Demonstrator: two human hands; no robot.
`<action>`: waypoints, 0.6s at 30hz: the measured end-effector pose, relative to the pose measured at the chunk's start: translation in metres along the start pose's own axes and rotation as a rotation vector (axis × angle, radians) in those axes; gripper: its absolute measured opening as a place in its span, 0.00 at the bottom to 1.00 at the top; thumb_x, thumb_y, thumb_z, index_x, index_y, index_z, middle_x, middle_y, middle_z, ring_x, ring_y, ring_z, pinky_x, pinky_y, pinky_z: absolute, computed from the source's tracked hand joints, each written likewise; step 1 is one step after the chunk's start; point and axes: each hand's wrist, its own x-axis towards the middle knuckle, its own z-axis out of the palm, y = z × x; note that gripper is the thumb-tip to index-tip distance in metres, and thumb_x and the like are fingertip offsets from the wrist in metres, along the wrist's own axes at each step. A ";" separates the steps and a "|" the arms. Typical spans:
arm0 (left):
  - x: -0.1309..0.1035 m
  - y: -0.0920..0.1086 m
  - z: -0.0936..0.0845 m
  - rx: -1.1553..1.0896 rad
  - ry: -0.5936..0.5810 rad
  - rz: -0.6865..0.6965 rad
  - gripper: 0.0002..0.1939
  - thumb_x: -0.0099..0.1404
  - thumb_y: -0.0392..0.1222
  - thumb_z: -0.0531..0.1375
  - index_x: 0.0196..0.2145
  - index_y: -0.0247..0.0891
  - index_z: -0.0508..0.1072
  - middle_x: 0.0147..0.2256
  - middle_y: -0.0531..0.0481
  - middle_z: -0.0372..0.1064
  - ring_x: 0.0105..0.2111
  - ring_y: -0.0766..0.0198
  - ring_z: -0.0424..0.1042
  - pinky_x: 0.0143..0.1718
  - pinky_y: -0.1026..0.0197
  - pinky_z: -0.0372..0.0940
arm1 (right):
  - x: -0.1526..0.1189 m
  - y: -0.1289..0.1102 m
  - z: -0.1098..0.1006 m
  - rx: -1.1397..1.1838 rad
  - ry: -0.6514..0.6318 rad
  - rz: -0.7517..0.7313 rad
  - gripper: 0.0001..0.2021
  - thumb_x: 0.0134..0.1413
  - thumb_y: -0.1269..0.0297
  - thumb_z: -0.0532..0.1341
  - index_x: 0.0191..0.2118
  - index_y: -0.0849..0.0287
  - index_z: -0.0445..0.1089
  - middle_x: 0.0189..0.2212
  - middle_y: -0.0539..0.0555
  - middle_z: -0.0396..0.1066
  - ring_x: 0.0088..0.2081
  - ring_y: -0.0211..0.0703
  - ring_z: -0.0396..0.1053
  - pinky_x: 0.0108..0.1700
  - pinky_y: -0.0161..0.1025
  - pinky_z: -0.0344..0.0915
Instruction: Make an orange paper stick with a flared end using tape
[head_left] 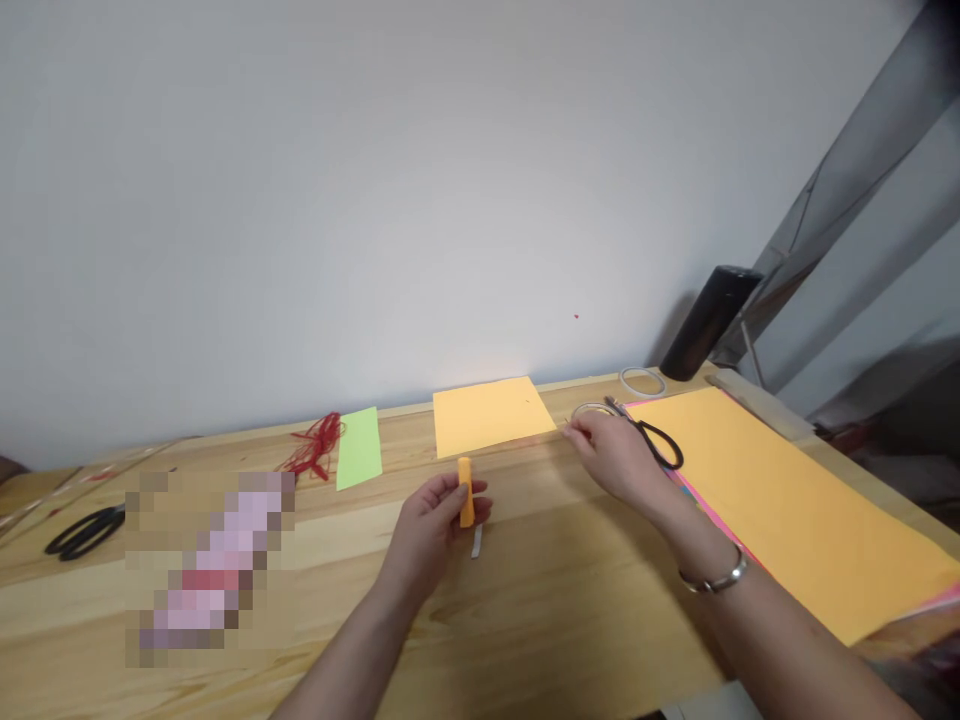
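Table + wall: light wood tabletop (337,610), pale grey wall (450,180) at far side.
L hand: left hand (435,510), near ctr, thumb + fingers clamped on small orange roll (466,492), held upright-ish.
White strip: short white strip (477,541) just below roll; can't tell if attached.
R hand: right hand (611,455), well apart from L, right of ctr; fingertips pinched tog., can't tell if anything's btwn them. Silver bangle (716,575) on wrist.
Paper stack: big orange sheet (795,500) on top, near right, pink edges under.
Blurred item: pinkish, pixelated thing (217,570), left; black-handled scissors (86,533) beside it.
Scissors R: black-handled pair (672,445) just beyond R hand.
Mid-far: red strands (319,445) by green sheet (360,448), left; smaller orange sheet (487,415), ctr.
Far right: white ring (643,393) near black cylinder (709,322), tilted in view.
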 end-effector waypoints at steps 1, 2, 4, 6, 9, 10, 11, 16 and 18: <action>0.000 0.000 0.000 -0.042 0.011 -0.010 0.11 0.51 0.41 0.66 0.31 0.33 0.75 0.30 0.46 0.74 0.30 0.62 0.74 0.36 0.59 0.68 | -0.006 0.002 0.002 0.018 -0.037 0.013 0.14 0.58 0.63 0.52 0.25 0.60 0.69 0.25 0.53 0.71 0.29 0.41 0.66 0.30 0.35 0.53; -0.001 0.002 0.001 -0.075 0.023 -0.019 0.10 0.51 0.39 0.66 0.31 0.32 0.74 0.30 0.46 0.74 0.31 0.61 0.74 0.36 0.58 0.69 | -0.013 0.002 0.006 0.051 -0.080 0.012 0.15 0.58 0.63 0.52 0.23 0.59 0.67 0.23 0.52 0.70 0.27 0.40 0.64 0.28 0.35 0.52; -0.003 0.006 0.004 -0.120 0.045 -0.033 0.08 0.50 0.37 0.66 0.30 0.32 0.74 0.29 0.46 0.74 0.30 0.60 0.74 0.35 0.57 0.69 | -0.031 0.000 0.015 0.124 -0.187 -0.027 0.15 0.56 0.64 0.53 0.21 0.59 0.67 0.21 0.51 0.69 0.26 0.38 0.63 0.27 0.34 0.52; -0.007 0.012 0.007 -0.129 0.060 -0.039 0.07 0.51 0.36 0.65 0.29 0.33 0.73 0.28 0.47 0.73 0.28 0.60 0.74 0.33 0.57 0.70 | -0.050 -0.003 0.023 0.184 -0.306 -0.092 0.12 0.54 0.63 0.55 0.23 0.59 0.69 0.24 0.51 0.70 0.27 0.38 0.64 0.28 0.33 0.52; -0.014 0.021 0.010 -0.077 0.061 -0.048 0.07 0.51 0.37 0.65 0.29 0.31 0.73 0.28 0.46 0.73 0.27 0.63 0.74 0.32 0.61 0.69 | -0.070 -0.003 0.024 0.217 -0.405 -0.150 0.09 0.52 0.63 0.58 0.26 0.58 0.71 0.27 0.50 0.71 0.29 0.37 0.65 0.30 0.33 0.53; -0.016 0.023 0.010 -0.055 0.057 -0.047 0.08 0.51 0.37 0.66 0.29 0.31 0.74 0.28 0.46 0.73 0.26 0.64 0.73 0.31 0.63 0.69 | -0.074 0.000 0.020 0.208 -0.398 -0.144 0.09 0.53 0.63 0.57 0.26 0.58 0.71 0.27 0.50 0.71 0.30 0.37 0.65 0.31 0.33 0.53; -0.018 0.025 0.010 -0.040 0.056 -0.042 0.08 0.51 0.38 0.66 0.29 0.30 0.74 0.28 0.47 0.73 0.25 0.65 0.73 0.30 0.64 0.68 | -0.076 0.004 0.016 0.189 -0.381 -0.128 0.09 0.53 0.64 0.57 0.26 0.59 0.71 0.27 0.51 0.71 0.30 0.38 0.65 0.31 0.33 0.54; -0.018 0.027 0.001 -0.082 0.139 0.024 0.07 0.51 0.37 0.65 0.27 0.31 0.72 0.24 0.50 0.70 0.21 0.71 0.67 0.27 0.67 0.66 | -0.071 0.028 -0.005 0.065 -0.344 -0.070 0.10 0.55 0.66 0.54 0.25 0.59 0.69 0.26 0.51 0.70 0.28 0.38 0.65 0.30 0.34 0.54; -0.017 0.026 -0.003 -0.114 0.189 0.049 0.06 0.51 0.36 0.64 0.26 0.32 0.71 0.23 0.51 0.68 0.21 0.71 0.65 0.25 0.68 0.65 | -0.064 0.026 -0.006 0.020 -0.332 -0.107 0.11 0.56 0.66 0.53 0.27 0.58 0.70 0.28 0.52 0.71 0.31 0.40 0.66 0.31 0.35 0.56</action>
